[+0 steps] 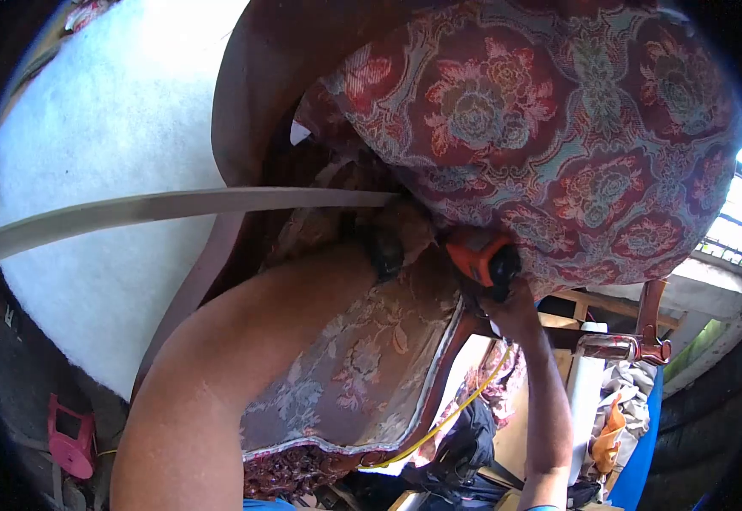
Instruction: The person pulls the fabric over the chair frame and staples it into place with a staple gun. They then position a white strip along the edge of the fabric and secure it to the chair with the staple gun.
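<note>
My right hand grips an orange and black staple gun, with a yellow air hose hanging below it. The gun's nose points toward the lower edge of the floral red upholstery fabric. Just left of the gun, my left hand is closed at the end of a long pale flat strip. Shadow partly hides its fingers. A dark watch is on my left wrist. Beneath both hands lies a chair frame's floral-covered panel with a white edge.
White batting covers a large piece at the left, beside a curved brown wooden frame. A pink plastic object lies low on the left. Dark cloth and an orange item sit below right.
</note>
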`<state>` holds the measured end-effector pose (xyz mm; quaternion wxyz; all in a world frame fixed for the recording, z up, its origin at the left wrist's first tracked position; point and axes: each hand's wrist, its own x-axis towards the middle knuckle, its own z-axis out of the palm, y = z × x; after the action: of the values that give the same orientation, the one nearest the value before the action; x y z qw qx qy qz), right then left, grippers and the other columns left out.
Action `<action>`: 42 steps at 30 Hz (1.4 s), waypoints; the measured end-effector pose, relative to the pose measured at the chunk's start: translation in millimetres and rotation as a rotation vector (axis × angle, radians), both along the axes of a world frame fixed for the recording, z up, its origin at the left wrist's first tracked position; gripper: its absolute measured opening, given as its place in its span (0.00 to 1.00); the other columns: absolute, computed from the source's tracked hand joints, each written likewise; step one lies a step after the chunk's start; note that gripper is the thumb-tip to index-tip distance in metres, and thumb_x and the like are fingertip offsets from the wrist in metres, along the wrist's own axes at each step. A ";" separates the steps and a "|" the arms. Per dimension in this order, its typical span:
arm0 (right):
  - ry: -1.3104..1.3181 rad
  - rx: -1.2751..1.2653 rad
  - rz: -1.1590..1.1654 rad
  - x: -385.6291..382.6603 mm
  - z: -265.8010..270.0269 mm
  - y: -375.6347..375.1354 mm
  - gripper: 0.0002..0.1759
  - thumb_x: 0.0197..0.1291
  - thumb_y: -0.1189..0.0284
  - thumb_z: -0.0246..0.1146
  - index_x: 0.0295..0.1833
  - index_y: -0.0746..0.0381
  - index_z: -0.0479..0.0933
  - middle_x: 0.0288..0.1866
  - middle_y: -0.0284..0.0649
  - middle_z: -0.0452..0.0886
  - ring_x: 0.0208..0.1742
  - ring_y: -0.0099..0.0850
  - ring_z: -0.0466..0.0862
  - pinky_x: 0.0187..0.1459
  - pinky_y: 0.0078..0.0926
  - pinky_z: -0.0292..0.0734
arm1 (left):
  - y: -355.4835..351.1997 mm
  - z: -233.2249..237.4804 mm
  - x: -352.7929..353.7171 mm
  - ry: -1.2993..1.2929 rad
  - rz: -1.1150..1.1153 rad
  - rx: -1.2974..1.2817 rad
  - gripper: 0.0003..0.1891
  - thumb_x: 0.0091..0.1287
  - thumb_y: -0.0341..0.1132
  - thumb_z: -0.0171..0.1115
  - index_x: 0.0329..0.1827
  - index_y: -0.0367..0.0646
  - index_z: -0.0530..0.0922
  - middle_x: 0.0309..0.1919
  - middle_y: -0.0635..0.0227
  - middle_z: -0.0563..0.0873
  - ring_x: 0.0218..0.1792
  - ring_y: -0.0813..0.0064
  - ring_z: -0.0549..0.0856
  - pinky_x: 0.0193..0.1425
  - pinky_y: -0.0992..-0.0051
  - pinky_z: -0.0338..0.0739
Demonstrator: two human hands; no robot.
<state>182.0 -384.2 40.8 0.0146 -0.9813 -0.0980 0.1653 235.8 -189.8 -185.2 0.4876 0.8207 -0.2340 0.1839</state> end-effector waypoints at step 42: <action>0.132 -0.096 -0.132 -3.0 18.3 22.1 0.23 0.60 0.66 0.73 0.60 0.64 0.83 0.49 0.52 0.91 0.53 0.47 0.91 0.55 0.41 0.85 | -59.4 -79.9 23.3 0.169 -0.286 -0.078 0.14 0.72 0.35 0.54 0.55 0.45 0.83 0.47 0.59 0.88 0.49 0.58 0.87 0.57 0.60 0.83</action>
<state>179.0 -362.1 59.1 -0.0151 -0.9722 -0.0241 0.2325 259.1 -249.2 -265.2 0.5584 0.7719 -0.2993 0.0520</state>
